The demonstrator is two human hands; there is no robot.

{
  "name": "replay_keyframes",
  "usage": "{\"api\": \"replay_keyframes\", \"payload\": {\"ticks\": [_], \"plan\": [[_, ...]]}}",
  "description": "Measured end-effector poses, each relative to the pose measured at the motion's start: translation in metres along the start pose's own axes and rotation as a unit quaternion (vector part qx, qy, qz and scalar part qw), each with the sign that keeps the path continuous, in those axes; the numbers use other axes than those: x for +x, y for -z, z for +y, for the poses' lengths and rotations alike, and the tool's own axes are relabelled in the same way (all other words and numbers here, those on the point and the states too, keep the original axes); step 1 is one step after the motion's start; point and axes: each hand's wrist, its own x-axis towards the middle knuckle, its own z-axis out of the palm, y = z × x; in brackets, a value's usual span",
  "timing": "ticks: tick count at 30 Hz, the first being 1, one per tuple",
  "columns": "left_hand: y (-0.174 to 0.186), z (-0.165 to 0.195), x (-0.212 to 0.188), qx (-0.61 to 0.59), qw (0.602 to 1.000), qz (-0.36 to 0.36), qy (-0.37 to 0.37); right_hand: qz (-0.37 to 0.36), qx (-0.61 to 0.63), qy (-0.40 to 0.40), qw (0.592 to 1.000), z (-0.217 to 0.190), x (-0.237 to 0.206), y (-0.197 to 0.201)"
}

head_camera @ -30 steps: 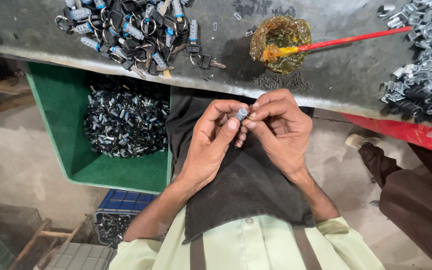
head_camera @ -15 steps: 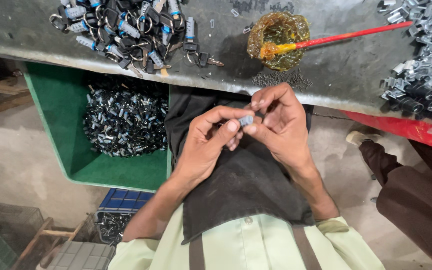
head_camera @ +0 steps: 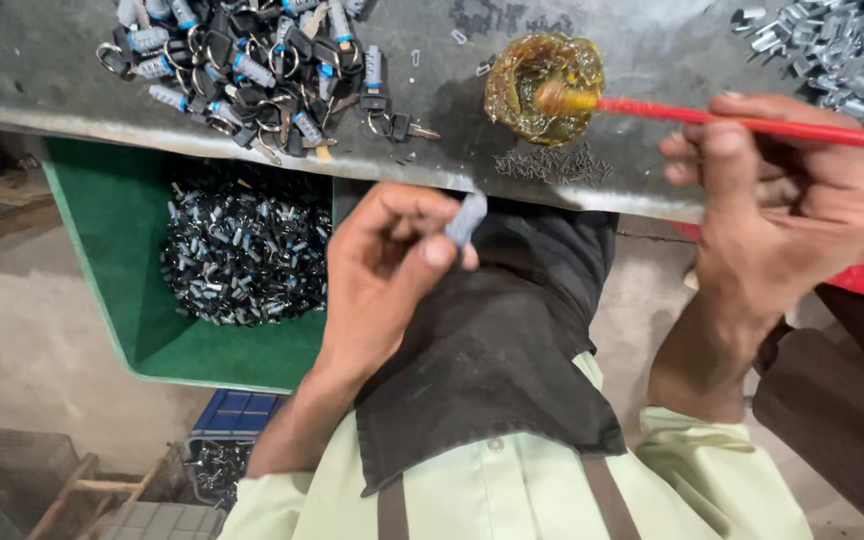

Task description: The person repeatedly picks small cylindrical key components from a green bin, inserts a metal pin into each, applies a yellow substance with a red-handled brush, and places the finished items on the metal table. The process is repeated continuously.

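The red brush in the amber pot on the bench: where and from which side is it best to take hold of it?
Grip the red brush on its thin bare handle, well away from the sticky amber pot, coming from the right, where the handle points. The right hand already rests there, while the left hand pinches a small grey cylinder.

Bare bench top [head_camera: 652, 40] lies open at upper centre-right, between the amber grease dish [head_camera: 544, 88] and the heap of metal clips [head_camera: 842, 45]. The key-and-lock pile [head_camera: 252, 60] blocks the upper left, and the red brush handle [head_camera: 752, 122] crosses the right. The green bin [head_camera: 102, 220] at left is part-filled, with bare floor along its lower left.
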Motion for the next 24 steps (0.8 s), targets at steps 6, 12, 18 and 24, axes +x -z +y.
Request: {"api": "replay_keyframes", "payload": {"ticks": [6, 12, 18, 24], "plan": [[0.0, -0.035, 0.037, -0.201, 0.977, 0.008, 0.065, 0.074, 0.077, -0.011, 0.994, 0.003, -0.01, -0.003], [0.01, -0.062, 0.04, -0.288, 0.951, -0.026, 0.108, 0.136, 0.148, -0.082, 0.976, 0.003, -0.028, -0.014], [-0.004, -0.032, 0.034, -0.345, 0.929, -0.067, 0.12, 0.065, 0.024, -0.061, 0.996, -0.009, 0.0, -0.026], [0.076, 0.037, -0.014, 0.274, 0.94, -0.201, -0.012, -0.203, -0.117, -0.11, 0.966, -0.022, -0.006, -0.028]]}}
